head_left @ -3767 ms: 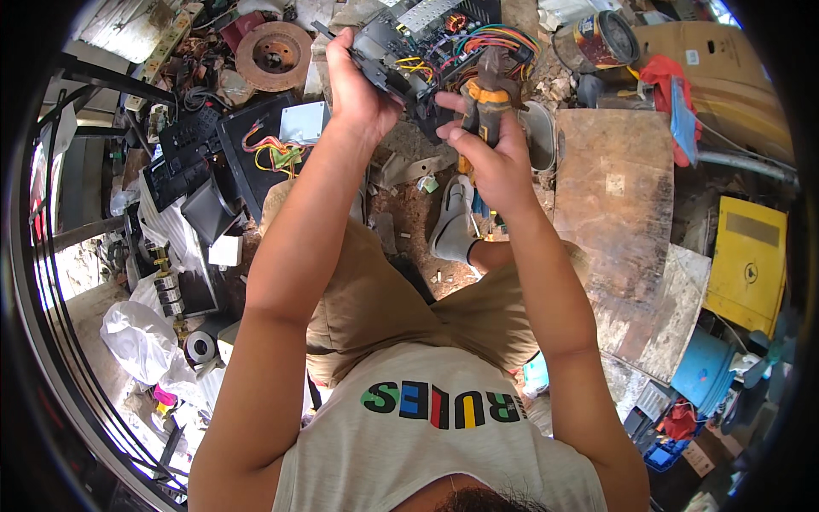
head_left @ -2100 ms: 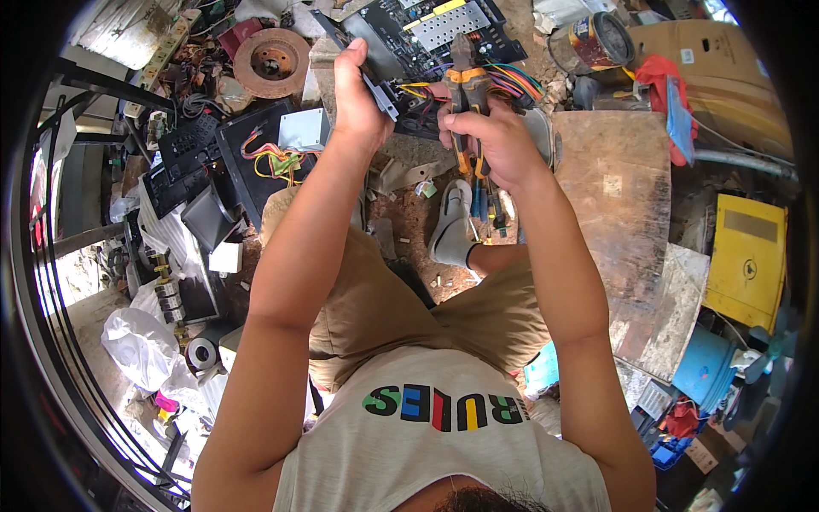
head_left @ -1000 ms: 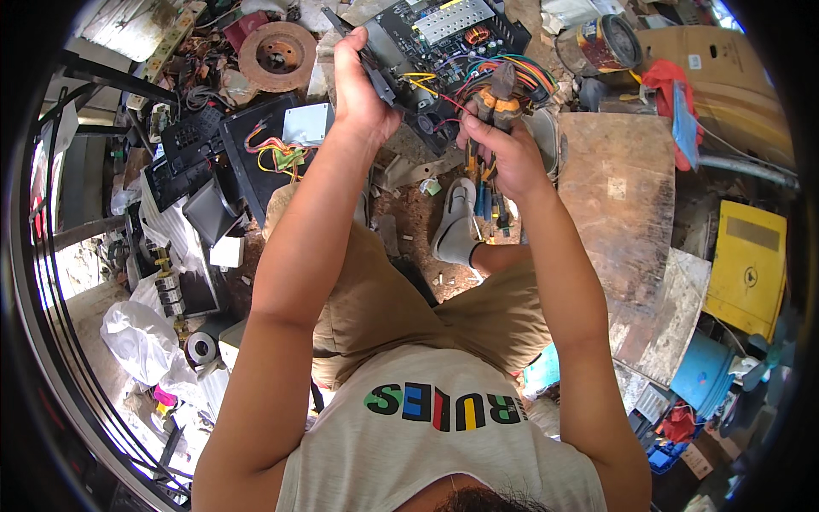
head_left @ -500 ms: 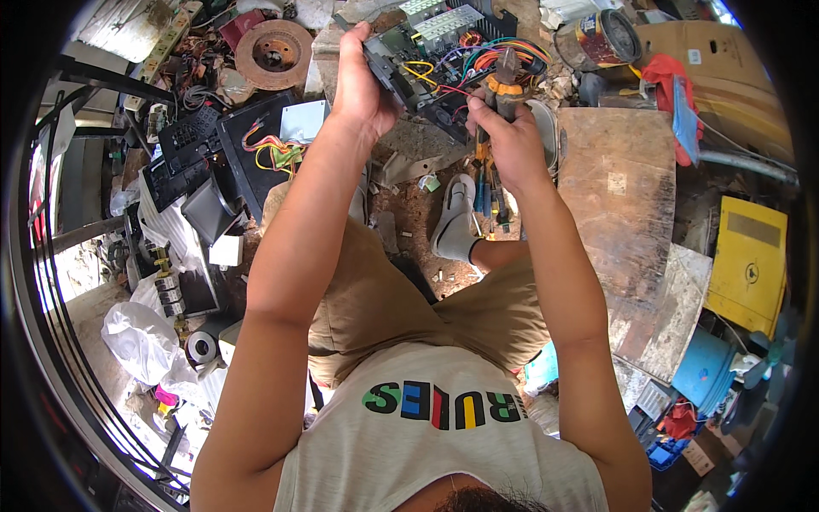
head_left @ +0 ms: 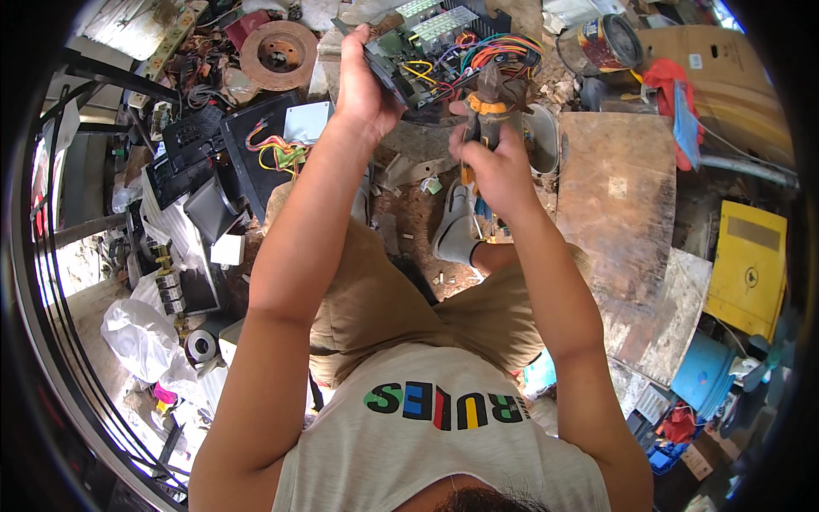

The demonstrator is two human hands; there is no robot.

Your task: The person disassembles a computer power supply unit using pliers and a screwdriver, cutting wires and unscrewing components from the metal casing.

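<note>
While we sit on the littered ground, our left hand point(head_left: 363, 90) is clenched around the near edge of a circuit board point(head_left: 418, 47), holding it up, tilted, in front of us. Our right hand point(head_left: 493, 162) is closed on the orange-and-black handles of pliers point(head_left: 486, 107), whose head points up into the bundle of coloured wires point(head_left: 490, 55) hanging off the board's right side. We cannot tell whether the plier tips actually bite a wire.

Left of the board a rusty brake disc point(head_left: 277, 53) lies flat, and below that a dark panel with loose yellow and red leads point(head_left: 273, 149) rests among black casings. Right of the board stands a paint can point(head_left: 601, 43), with a red cloth point(head_left: 670, 94) just beyond it. A worn wooden plank point(head_left: 614, 188) lies below and right of the board, beside our right forearm. Our white-socked foot point(head_left: 456, 230) shows under the right hand. A yellow box point(head_left: 751, 264) sits well right of the plank, and a white plastic bag point(head_left: 141, 337) lies far down to the left.
</note>
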